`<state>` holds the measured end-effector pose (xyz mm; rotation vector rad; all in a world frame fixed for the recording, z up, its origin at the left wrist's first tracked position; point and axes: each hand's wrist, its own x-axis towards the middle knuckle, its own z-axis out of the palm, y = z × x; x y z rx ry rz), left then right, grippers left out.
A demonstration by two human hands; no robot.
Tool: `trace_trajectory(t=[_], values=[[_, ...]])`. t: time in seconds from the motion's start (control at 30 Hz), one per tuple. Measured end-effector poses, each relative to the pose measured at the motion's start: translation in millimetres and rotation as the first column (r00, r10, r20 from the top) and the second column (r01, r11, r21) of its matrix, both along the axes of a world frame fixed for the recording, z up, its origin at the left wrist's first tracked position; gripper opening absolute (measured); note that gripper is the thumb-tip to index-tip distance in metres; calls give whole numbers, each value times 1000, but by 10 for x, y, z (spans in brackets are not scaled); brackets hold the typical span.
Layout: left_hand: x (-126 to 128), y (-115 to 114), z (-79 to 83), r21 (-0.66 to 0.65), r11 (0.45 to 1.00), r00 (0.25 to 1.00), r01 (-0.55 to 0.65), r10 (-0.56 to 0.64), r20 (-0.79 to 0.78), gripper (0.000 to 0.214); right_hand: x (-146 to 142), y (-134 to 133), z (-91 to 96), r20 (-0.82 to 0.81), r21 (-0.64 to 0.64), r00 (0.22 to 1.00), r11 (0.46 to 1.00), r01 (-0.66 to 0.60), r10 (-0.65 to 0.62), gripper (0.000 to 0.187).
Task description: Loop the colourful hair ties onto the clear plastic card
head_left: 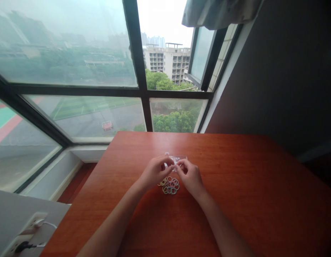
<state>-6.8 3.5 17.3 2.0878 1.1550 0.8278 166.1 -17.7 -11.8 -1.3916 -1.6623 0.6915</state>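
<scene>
Over the middle of the table my left hand (156, 171) and my right hand (191, 175) almost meet at the fingertips. Both are closed in a pinch, thumbs against fingers. Whatever lies between the fingertips is too small to make out. Just behind and under them is a clear plastic packet or box (181, 157) with white marks, partly hidden by the fingers. On the near side of the hands, a loose cluster of pastel hair ties or similar small rings (171, 185) lies on the table, in yellow, pink and bluish green.
The reddish-brown wooden table (240, 178) reaches to a dark-framed window (144, 93), with one pane open at the right. A grey curtain (221, 12) hangs above. At lower left, plugs sit in a wall socket (36, 223) beside the table edge.
</scene>
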Motion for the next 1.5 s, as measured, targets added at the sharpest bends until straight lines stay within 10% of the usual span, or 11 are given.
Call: trace_trajectory(t=[0.5,0.9,1.5], values=[[-21,21,27,-16,1000,1000,7,-8,-22,16,-8,-37,63,65,56,998,998,-19,16,20],[-194,162,-156,268,912,907,-309,368,-206,19,3,-11,21,150,8,989,1000,6,-7,17],[-236,162,-119,264,916,898,-302,366,-243,16,-60,-99,30,466,-128,875,988,-82,133,10]])
